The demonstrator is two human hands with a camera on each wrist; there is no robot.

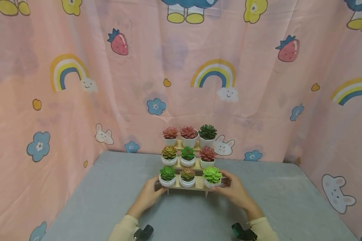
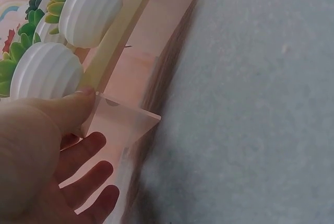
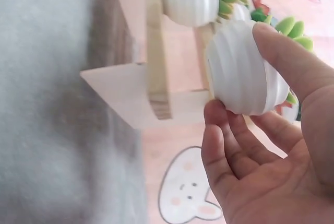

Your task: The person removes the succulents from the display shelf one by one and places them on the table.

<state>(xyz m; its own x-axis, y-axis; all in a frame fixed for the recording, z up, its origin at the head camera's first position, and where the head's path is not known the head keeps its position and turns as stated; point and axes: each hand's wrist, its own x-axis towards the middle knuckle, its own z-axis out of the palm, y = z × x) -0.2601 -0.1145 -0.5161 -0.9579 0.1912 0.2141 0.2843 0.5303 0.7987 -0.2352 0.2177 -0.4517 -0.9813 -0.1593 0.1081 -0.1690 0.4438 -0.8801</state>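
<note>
A three-tier wooden stand (image 1: 200,183) holding several small potted succulents sits at the back middle of the grey table (image 1: 108,194). My left hand (image 1: 156,189) grips its left end. In the left wrist view the thumb (image 2: 73,106) presses the wooden shelf edge (image 2: 120,31) beside a white ribbed pot (image 2: 47,72), with the fingers behind the clear side panel (image 2: 128,119). My right hand (image 1: 227,184) is at the right end. There it holds the white pot (image 3: 240,72) of the bright green succulent (image 1: 212,174) between thumb and fingers, next to the shelf plank (image 3: 156,67).
A pink curtain (image 1: 78,100) printed with rainbows and strawberries walls the table at the back and both sides, close behind the stand. Grey tabletop stretches to the left, right and front of the stand. Black wrist cameras (image 1: 144,231) show at my cuffs.
</note>
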